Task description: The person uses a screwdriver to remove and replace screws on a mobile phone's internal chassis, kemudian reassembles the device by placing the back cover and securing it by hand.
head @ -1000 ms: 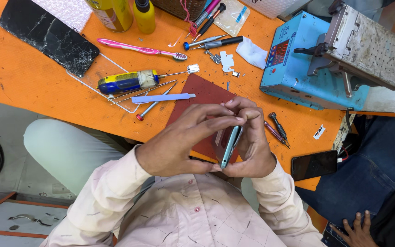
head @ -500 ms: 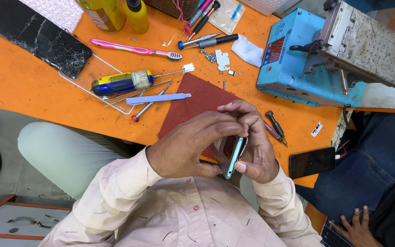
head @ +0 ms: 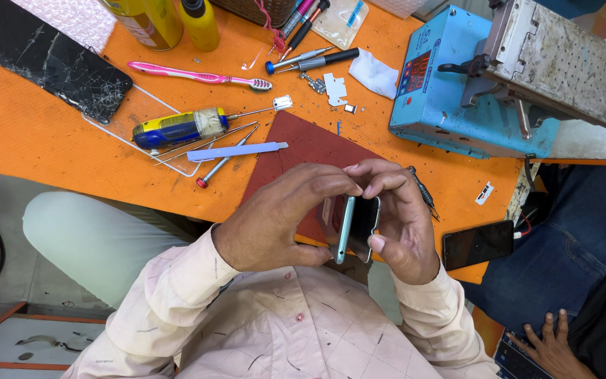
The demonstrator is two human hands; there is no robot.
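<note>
Both my hands hold a smartphone [head: 351,228] on edge above a dark red mat [head: 296,151], close to my chest. My left hand [head: 275,217] wraps the phone's pale back and lower corner, thumb underneath. My right hand [head: 401,224] grips the dark screen side, fingertips curled over the top edge where they meet my left fingers. The phone's thin teal frame faces the camera.
On the orange table [head: 29,140] lie a cracked black screen [head: 50,60], a pink toothbrush [head: 198,74], a yellow-blue tube [head: 177,128], a blue pry tool [head: 236,150], screwdrivers [head: 310,60], a blue machine [head: 471,105] and another phone [head: 478,243]. Another person's hand [head: 545,344] is at lower right.
My hands have turned the phone a little between them, and my fingertips now close over its top edge. The view has shifted slightly; the table items have not moved.
</note>
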